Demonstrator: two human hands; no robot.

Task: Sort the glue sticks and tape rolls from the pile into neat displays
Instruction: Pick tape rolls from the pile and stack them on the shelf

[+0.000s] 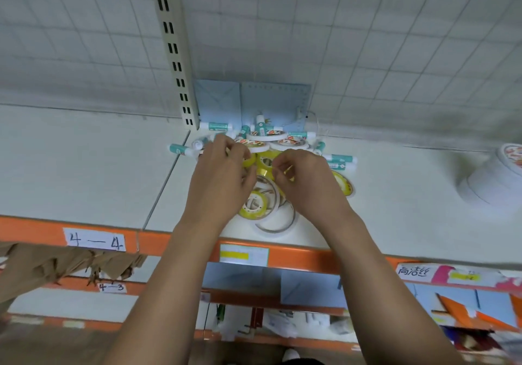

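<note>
Glue sticks and tape rolls on white shelf against grid wall

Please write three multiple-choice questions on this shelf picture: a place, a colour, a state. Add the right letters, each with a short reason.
1. Seen from the pile, the white tape stack stands: A. left B. right C. behind
2. The glue sticks have bodies of: A. red B. black C. teal
3. The left hand and right hand are: A. lying flat B. pinching yellow tape rolls C. out of view
1 B: it sits near the right edge. 2 C: teal with white caps. 3 B: fingers curl on the rolls.
</note>
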